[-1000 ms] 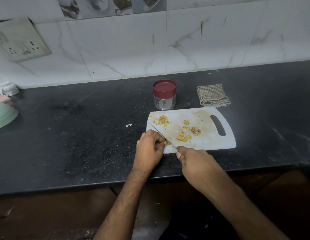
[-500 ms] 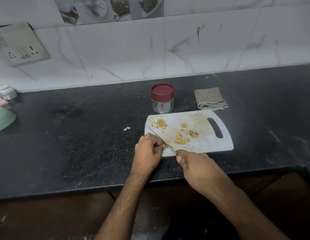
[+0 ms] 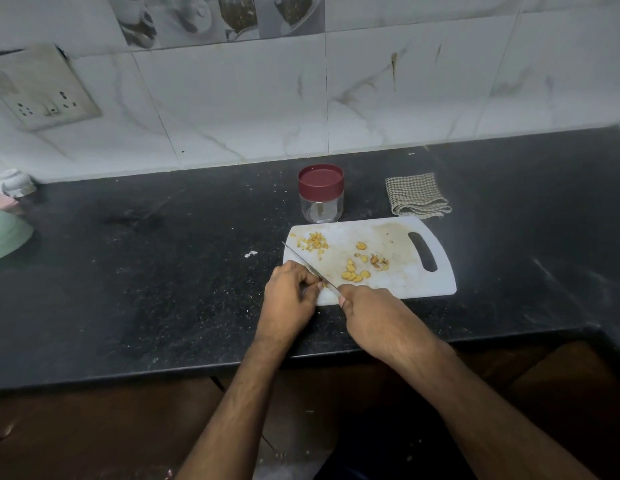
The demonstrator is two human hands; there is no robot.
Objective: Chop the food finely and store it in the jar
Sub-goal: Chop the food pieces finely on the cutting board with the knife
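The knife [image 3: 303, 263] is gripped in the right hand [image 3: 365, 308]; a bit of food looks pinched under the curled left hand [image 3: 289, 294] at the chopping board's [image 3: 402, 282] near-left corner. Small, hard, roll-prone pieces [image 3: 353, 271], so they're best pinned close to the blade. The lidded jar [image 3: 321, 194] is parked just beyond. No readable writing can be spotted.
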